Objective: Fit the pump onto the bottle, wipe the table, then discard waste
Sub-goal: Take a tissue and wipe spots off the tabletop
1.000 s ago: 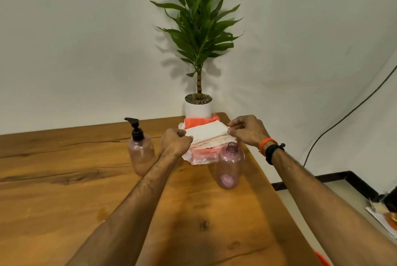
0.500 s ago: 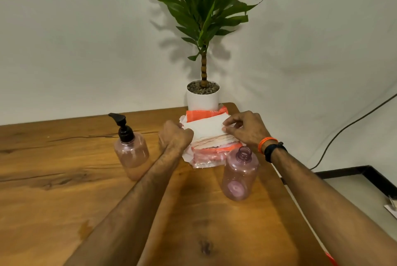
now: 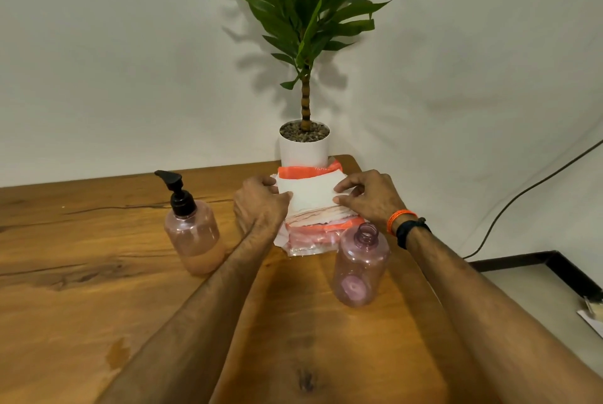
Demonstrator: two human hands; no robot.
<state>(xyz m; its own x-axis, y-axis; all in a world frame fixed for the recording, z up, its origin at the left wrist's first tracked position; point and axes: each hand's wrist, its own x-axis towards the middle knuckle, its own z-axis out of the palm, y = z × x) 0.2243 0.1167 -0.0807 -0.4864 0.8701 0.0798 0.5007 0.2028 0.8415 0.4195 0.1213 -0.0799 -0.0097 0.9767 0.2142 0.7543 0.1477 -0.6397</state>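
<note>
1. Pump (image 3: 176,190): black, already seated on the pink bottle (image 3: 194,236) that holds pale liquid in its lower part; stands upright on the wooden table (image 3: 81,289), left of the tissue stack (image 3: 310,198) and near it.
2. Empty pink bottle (image 3: 360,268): neck open, no pump; stands just in front of the stack, on its right side, below the right wrist.
3. Tissue stack: white sheets on an orange and clear plastic pack (image 3: 313,237), directly in front of the white plant pot (image 3: 304,151).
4. Left hand (image 3: 259,204): at the stack's left edge, fingers curled and thumb pressed on the top sheet, which it pinches.
5. Right hand (image 3: 368,196): at the stack's right edge, thumb and forefinger pinching the same sheet.
6. Wet patch (image 3: 117,353): dark stain on the table, well in front of the stack and to its left; likely the wiping target.
7. Risks, as judged: several sheets may lift together if the pinch goes deep; the thin sheet may tear if the hands pull apart; the right forearm, drawn back, may knock over the light empty bottle beneath it.
8. Change against the earlier frame: both hands sit at the stack as they did half a second ago; the left thumb now lies further over the sheet's edge; bottles keep their places beside the stack.
</note>
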